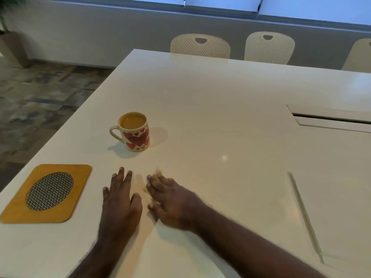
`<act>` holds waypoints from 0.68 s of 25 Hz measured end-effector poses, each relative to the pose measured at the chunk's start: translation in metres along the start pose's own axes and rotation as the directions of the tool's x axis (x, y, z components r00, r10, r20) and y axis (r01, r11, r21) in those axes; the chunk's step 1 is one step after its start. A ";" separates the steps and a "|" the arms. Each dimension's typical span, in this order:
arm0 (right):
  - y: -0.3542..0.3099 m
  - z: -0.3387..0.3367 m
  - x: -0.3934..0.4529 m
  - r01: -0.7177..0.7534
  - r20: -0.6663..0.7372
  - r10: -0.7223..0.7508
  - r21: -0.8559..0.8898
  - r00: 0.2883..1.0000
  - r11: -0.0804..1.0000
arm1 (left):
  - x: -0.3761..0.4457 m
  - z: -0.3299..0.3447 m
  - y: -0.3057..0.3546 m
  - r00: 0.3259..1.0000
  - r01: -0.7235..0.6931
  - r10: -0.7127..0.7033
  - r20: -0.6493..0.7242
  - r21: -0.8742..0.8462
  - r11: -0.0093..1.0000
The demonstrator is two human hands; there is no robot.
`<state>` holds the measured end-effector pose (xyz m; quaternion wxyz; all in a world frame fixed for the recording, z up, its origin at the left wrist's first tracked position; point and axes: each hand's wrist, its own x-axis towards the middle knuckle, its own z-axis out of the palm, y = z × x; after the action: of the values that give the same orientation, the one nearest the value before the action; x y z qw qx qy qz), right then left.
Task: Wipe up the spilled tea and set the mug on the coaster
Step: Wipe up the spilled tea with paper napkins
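Near tabletop's left edge, full mug point(134, 131): spill-prone, best taken by handle; right hand point(172, 201) fingers unclear, left hand point(120, 201) flat.

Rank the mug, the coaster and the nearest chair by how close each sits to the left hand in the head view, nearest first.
From the left hand:
1. Coaster, just to its left at the table's near edge.
2. Mug, beyond the fingertips, standing on the bare table.
3. Chair, behind the table's far edge.
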<state>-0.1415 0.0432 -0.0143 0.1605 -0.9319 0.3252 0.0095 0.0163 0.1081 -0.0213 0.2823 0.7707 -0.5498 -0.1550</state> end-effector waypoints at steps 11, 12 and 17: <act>0.134 -0.021 -0.110 -0.637 -0.110 0.655 0.163 0.747 0.754 | 0.171 -0.063 -0.034 0.997 0.065 -0.063 -0.051 0.035 0.997; 0.150 -0.027 -0.100 -0.682 -0.112 0.705 0.183 0.701 0.708 | 0.178 -0.065 -0.037 0.999 0.053 -0.053 -0.006 0.004 0.999; 0.182 -0.049 -0.026 -0.743 -0.094 0.770 0.209 0.631 0.635 | 0.192 -0.074 -0.045 0.997 -0.020 0.036 0.070 -0.216 0.976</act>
<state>-0.2772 -0.0906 -0.0183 0.1822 -0.6907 0.6991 -0.0301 0.1582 -0.0406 0.0239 0.3456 0.7218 -0.5506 -0.2377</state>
